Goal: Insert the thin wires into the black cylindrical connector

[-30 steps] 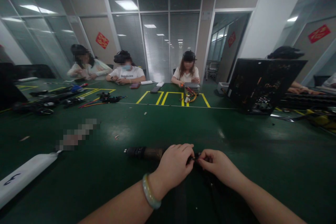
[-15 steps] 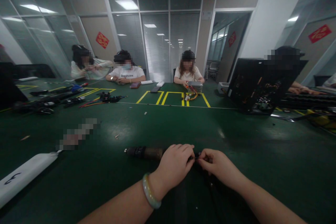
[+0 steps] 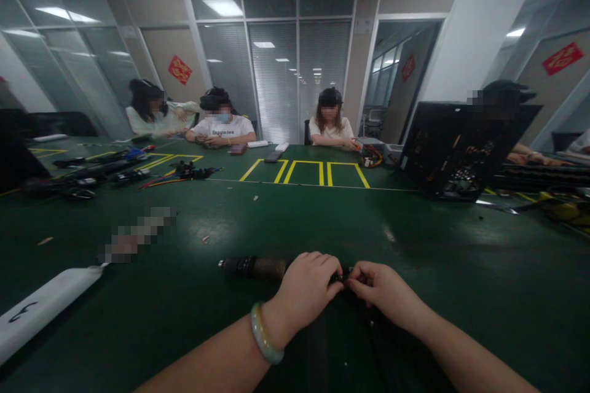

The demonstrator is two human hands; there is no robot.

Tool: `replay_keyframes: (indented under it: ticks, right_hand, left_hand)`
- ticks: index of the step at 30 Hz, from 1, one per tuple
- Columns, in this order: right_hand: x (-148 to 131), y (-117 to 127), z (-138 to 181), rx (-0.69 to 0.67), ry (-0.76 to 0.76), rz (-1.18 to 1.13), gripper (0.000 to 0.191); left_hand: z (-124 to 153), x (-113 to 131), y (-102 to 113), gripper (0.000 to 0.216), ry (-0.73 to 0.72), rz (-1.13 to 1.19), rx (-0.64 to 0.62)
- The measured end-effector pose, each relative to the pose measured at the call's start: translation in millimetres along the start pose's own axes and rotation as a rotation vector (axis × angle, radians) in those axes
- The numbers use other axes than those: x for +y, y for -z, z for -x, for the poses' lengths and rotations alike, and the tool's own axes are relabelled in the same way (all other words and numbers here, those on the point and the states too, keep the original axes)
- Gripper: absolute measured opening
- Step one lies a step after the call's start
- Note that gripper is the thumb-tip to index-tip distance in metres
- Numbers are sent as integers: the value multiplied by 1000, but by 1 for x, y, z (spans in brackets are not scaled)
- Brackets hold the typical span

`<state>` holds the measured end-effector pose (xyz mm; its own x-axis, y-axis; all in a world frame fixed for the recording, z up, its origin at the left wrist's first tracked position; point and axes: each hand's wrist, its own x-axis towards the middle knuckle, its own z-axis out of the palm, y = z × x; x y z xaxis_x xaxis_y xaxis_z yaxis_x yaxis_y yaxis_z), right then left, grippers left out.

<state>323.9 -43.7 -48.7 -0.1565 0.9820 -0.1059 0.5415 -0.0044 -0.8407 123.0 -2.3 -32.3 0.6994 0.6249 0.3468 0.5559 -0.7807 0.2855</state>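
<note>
Dark cylindrical tool (image 3: 253, 267) is laid on its side on the green table (image 3: 295, 221), near the front edge, its left end free and its right end hidden under the left hand (image 3: 306, 288). That hand is curled closed over the tool's end; a pale green bangle (image 3: 263, 334) is worn on its wrist. The right hand (image 3: 380, 291) is set just beside it, fingertips pinched on a small dark part (image 3: 345, 276) between the two hands; what that part is cannot be told. A white strip (image 3: 41, 307) is seen at the left edge. Yellow floor-tape boxes (image 3: 306, 172) are marked farther back, where three seated people face the table, and an open black computer case (image 3: 461, 147) stands to the right.
</note>
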Motion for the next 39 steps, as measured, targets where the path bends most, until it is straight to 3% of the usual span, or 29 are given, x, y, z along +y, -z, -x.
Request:
replay_keyframes:
  ticks: [8, 16, 39]
  right_hand:
    - [-2, -1, 1, 6, -7, 10, 21]
    - [-2, -1, 0, 18, 1, 18, 20]
    - [-3, 0, 0, 12, -9, 40, 20]
  left_hand:
    - [1, 1, 1, 7, -34, -9, 10]
    - [2, 0, -1, 14, 32, -4, 21]
    - [3, 0, -1, 16, -19, 21, 8]
